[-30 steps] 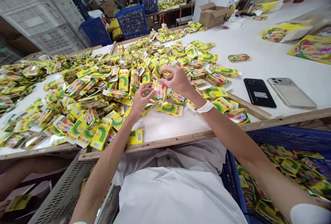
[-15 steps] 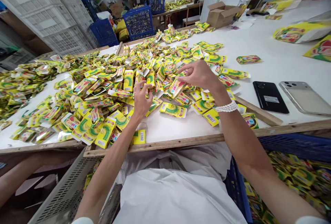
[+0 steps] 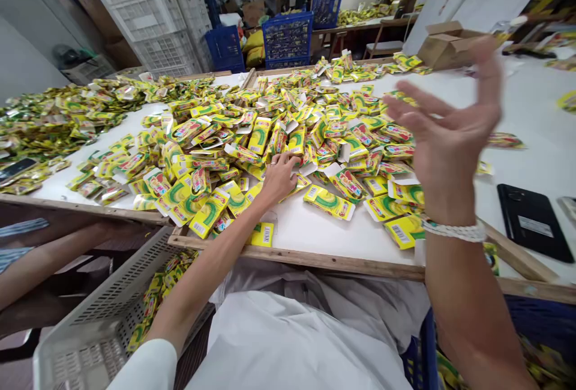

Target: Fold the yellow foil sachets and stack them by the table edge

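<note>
Small yellow-and-green printed cartons (image 3: 328, 202) lie in a wide heap on the white table, several with their end flaps open. At the heap's near edge rests my left hand (image 3: 279, 181), palm down, its fingers apart and touching the cartons, with nothing visibly gripped. My right hand (image 3: 450, 126) is raised above the table's right part, a white beaded bracelet (image 3: 454, 229) on its wrist. Its fingers are spread and somewhat blurred, and no carton shows in it.
A black phone (image 3: 533, 222) lies at the right beside a wooden strip (image 3: 517, 252). Below the table edge stand a pale crate (image 3: 103, 294) and a blue crate (image 3: 429, 348), both holding cartons. Another person's arm (image 3: 54, 258) shows at the left. An open cardboard box (image 3: 445, 48) sits behind.
My right hand has risen off the heap and moved right, its fingers opening out. My left hand stays at the cartons. The whole view has swung to the left.
</note>
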Available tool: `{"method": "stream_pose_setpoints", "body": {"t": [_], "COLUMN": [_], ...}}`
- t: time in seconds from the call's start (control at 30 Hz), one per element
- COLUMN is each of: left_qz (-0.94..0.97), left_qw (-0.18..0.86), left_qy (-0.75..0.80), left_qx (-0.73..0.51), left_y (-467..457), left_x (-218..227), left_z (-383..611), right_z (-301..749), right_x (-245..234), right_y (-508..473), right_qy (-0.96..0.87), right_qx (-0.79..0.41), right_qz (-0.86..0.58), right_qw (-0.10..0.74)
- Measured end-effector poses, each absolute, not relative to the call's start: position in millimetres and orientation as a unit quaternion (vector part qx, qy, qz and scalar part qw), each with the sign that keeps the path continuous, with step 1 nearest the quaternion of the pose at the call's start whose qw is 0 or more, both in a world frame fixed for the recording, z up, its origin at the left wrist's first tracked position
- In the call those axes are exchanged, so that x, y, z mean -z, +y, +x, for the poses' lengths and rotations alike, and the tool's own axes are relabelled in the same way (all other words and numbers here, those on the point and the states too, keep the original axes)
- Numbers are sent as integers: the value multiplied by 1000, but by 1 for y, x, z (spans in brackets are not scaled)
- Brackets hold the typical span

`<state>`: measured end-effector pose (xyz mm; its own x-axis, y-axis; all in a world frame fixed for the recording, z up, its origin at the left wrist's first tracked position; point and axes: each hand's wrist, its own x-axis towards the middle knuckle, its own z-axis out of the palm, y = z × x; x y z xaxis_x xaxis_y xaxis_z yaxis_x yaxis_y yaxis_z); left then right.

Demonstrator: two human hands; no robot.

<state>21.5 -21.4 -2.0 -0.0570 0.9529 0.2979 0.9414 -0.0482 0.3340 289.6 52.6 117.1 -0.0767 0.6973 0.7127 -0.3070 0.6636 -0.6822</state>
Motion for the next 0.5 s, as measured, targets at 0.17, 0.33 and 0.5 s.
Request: {"method": "stream_pose_setpoints", "body": {"t": [0.17, 0.33, 0.5], "left_qz": [660, 642, 631], "left_qw": [-19, -39, -87], "left_qy": [720, 726, 640], "left_qx": [-211, -243, -429], "left_y": [-13, -1, -13], "left_x": [-1, -1, -10], "left_z": [19, 15, 7], "right_z": [255, 232, 218], "right_x": [-96, -69, -51], "right_y": [53, 54, 54], "right_qy": [-675, -757, -817], "right_qx": [-478, -439, -322], "right_qz": [-248, -315, -343], "right_qw": [504, 367, 335]}}
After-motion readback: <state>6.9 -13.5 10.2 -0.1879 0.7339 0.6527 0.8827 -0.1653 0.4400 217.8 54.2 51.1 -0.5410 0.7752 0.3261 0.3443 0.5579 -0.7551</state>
